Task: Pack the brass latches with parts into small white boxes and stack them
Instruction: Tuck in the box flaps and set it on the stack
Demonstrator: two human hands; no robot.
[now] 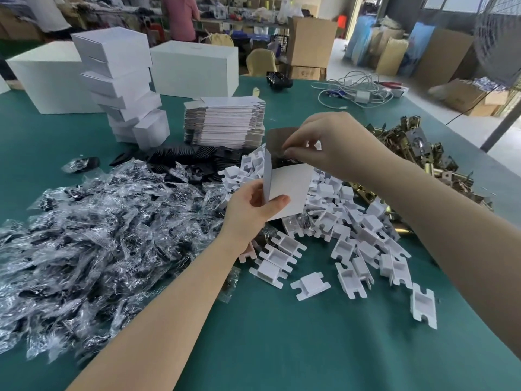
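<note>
Above the middle of the green table (282, 348), a small white box (290, 190) is held upright with its top open. Left hand (253, 210) grips its lower corner, thumb curled over the front face and fingers behind. Right hand (324, 148) sits at the box mouth, thumb and fingers pinched together on something dark at the opening; what it is cannot be made out. A grey flap (279, 136) stands up behind that hand.

Under the box lies a heap of white plastic inserts (338, 238), spilling toward the near right edge. Left of it spreads a large pile of clear bags (84, 235) holding dark parts. Brass latches (408, 148) are heaped just right of the right wrist, well apart from the box. Behind, flat box blanks (225, 122) sit stacked, and a leaning stack of closed boxes (121, 88) stands to their left, between 2 big white cartons (194, 69). Cables (358, 88) lie at the far right.

Bare table shows near the person, between the forearms. Beyond the table are cardboard cartons (310, 43) and another person (180, 15).
</note>
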